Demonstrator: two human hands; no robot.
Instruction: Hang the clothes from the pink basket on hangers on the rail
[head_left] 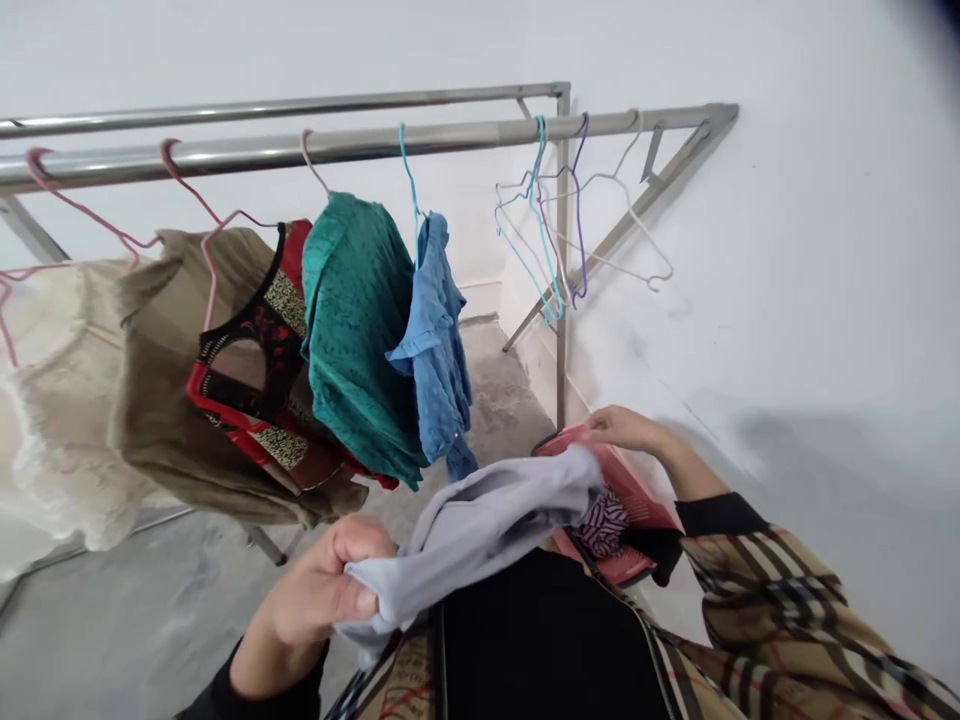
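My left hand (330, 580) is closed on one end of a light grey cloth garment (487, 520), its thumb pressed against the fabric. The garment stretches across in front of my body, folded and bunched. At its far end my right hand (630, 430) has its fingers pinched together at the fabric's edge; fingertips and cloth are slightly blurred there. Below my right hand is a pink plastic basket (637, 485). In it lies a dark striped cloth (602, 525), and a black cloth (666, 555) hangs by its side.
A metal clothes rack (247, 155) spans the view. On it hang a blue garment (439, 340), a green top (360, 330), a red patterned top (262, 370), an olive garment (165, 370) and a white lacy one (60, 420). Bare hangers (555, 230) hang near the white wall (825, 250).
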